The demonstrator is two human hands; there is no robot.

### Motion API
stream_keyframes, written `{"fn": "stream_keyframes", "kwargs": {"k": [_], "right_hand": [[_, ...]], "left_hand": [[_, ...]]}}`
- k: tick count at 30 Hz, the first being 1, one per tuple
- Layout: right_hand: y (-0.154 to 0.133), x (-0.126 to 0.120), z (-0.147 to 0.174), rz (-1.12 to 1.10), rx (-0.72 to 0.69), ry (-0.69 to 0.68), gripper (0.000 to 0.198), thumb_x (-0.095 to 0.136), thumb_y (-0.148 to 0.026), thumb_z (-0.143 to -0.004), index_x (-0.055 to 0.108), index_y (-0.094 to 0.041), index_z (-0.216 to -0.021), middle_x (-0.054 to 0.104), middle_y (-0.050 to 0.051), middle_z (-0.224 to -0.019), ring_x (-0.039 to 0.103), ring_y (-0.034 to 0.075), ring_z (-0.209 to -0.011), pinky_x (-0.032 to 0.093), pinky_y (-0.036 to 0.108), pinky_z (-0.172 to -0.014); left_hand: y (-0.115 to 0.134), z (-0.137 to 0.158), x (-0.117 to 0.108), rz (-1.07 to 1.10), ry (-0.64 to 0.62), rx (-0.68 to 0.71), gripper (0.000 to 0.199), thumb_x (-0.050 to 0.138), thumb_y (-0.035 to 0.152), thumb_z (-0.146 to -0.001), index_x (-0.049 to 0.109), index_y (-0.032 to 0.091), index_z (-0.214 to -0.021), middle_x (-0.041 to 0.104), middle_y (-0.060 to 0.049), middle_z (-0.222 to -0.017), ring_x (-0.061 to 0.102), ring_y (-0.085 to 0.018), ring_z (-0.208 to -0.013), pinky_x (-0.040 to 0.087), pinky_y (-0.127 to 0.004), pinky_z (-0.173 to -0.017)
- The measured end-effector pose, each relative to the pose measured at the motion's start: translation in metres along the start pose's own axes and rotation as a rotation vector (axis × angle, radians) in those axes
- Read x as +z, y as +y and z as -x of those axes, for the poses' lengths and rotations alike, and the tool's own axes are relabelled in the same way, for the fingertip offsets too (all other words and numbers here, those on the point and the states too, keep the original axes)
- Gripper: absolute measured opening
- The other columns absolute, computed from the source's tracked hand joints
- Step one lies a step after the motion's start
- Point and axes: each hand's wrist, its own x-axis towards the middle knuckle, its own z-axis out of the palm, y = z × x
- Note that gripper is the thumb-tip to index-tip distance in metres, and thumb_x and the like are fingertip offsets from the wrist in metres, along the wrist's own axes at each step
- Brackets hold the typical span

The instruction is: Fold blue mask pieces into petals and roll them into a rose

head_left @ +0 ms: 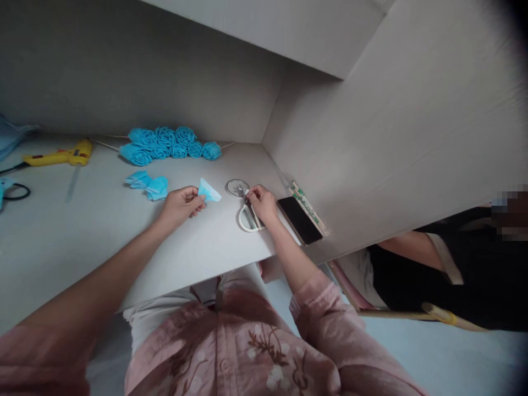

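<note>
My left hand [183,202] pinches a light blue piece of paper [209,190], fan-shaped and paler along its outer edge. To the right, my right hand [263,202] is closed at the fingertips over a pair of white-handled scissors [246,221] on the table. Something small and whitish shows at those fingertips, too small to name. Just beyond the scissors' tips is a thin round ring or disc [236,187]. Two crumpled blue paper pieces [157,188] rest to the left of my left hand.
Blue paper roses [165,144] with thin stems are stacked along the back panel. A yellow glue gun [61,157] lies at the left, near a black loop [18,191]. A phone [300,220] and green-and-white strips [307,206] lie by the right partition [371,137]. Beyond it sits another person [433,269].
</note>
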Motion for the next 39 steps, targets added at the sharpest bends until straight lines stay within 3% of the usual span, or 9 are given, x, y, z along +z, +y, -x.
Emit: {"fn": "stream_keyframes", "kwargs": {"k": [8,10,15,19,24,27,29,34,39], "right_hand": [[-0.009,-0.003,0.008,-0.101,-0.062,0.079,0.017,0.048,-0.032,-0.094,0.062,-0.021,-0.094,0.073,0.001,-0.083,0.066,0.015,-0.076,0.048,0.026,-0.074],[-0.022,-0.008,0.016,-0.144,-0.165,0.168,0.024,0.046,-0.039,-0.096,0.062,-0.022,-0.097,0.073,0.002,-0.086,0.066,0.015,-0.080,0.048,0.026,-0.073],[-0.053,-0.019,0.026,-0.124,-0.515,0.133,0.026,0.045,-0.039,-0.098,0.067,-0.024,-0.100,0.073,0.005,-0.092,0.066,0.016,-0.082,0.050,0.029,-0.076],[-0.065,-0.016,0.021,-0.102,-0.619,0.098,0.024,0.047,-0.035,-0.097,0.069,-0.025,-0.098,0.072,0.005,-0.089,0.065,0.016,-0.080,0.050,0.032,-0.078],[-0.077,-0.006,0.001,-0.345,-0.465,0.060,0.023,0.051,-0.038,-0.095,0.068,-0.023,-0.097,0.071,0.005,-0.087,0.065,0.016,-0.081,0.052,0.030,-0.073],[-0.079,-0.001,-0.013,-0.611,-0.273,-0.118,0.029,0.049,-0.045,-0.095,0.067,-0.024,-0.104,0.072,0.006,-0.096,0.068,0.017,-0.090,0.055,0.030,-0.074],[-0.073,0.000,-0.018,-0.704,-0.267,-0.236,0.031,0.051,-0.047,-0.094,0.068,-0.025,-0.109,0.072,0.006,-0.108,0.067,0.019,-0.102,0.056,0.034,-0.083],[-0.052,-0.010,-0.017,-0.670,-0.541,-0.329,0.031,0.053,-0.046,-0.093,0.071,-0.029,-0.113,0.064,0.005,-0.132,0.055,0.026,-0.128,0.043,0.048,-0.110],[-0.050,-0.018,-0.017,-0.337,-0.815,-0.292,0.025,0.052,-0.032,-0.093,0.075,-0.027,-0.103,0.067,0.006,-0.125,0.052,0.027,-0.126,0.039,0.054,-0.110]], "left_hand": [[-0.003,-0.001,0.000,-0.004,0.002,0.007,0.025,0.068,0.040,-0.071,0.058,0.017,-0.066,0.062,0.000,-0.059,0.049,-0.008,-0.044,0.039,-0.021,-0.043],[-0.002,0.000,0.001,0.013,-0.015,0.001,0.026,0.068,0.041,-0.071,0.057,0.017,-0.066,0.062,0.000,-0.059,0.050,-0.009,-0.044,0.039,-0.022,-0.043],[0.005,0.003,0.003,0.072,-0.069,-0.028,0.028,0.068,0.042,-0.070,0.056,0.017,-0.066,0.063,-0.001,-0.060,0.050,-0.009,-0.045,0.037,-0.022,-0.042],[0.009,0.005,0.002,0.091,-0.111,-0.034,0.028,0.069,0.042,-0.071,0.055,0.017,-0.066,0.063,-0.001,-0.061,0.050,-0.009,-0.046,0.038,-0.022,-0.044],[0.010,0.005,0.002,0.108,-0.136,-0.044,0.027,0.068,0.040,-0.072,0.056,0.017,-0.065,0.062,-0.001,-0.059,0.050,-0.008,-0.045,0.038,-0.022,-0.045],[0.010,0.005,0.003,0.145,-0.135,-0.067,0.027,0.069,0.039,-0.072,0.056,0.017,-0.065,0.062,0.000,-0.060,0.050,-0.008,-0.046,0.039,-0.021,-0.045],[0.011,0.005,0.002,0.181,-0.131,-0.078,0.026,0.069,0.039,-0.072,0.056,0.017,-0.067,0.062,0.000,-0.060,0.051,-0.008,-0.047,0.040,-0.021,-0.046],[0.009,0.004,-0.002,0.269,-0.103,-0.103,0.028,0.070,0.040,-0.073,0.057,0.015,-0.069,0.062,0.000,-0.062,0.053,-0.008,-0.048,0.040,-0.020,-0.046],[0.010,0.002,-0.003,0.390,-0.086,-0.145,0.029,0.072,0.038,-0.072,0.055,0.015,-0.069,0.062,0.000,-0.060,0.054,-0.008,-0.048,0.040,-0.020,-0.045]]}}
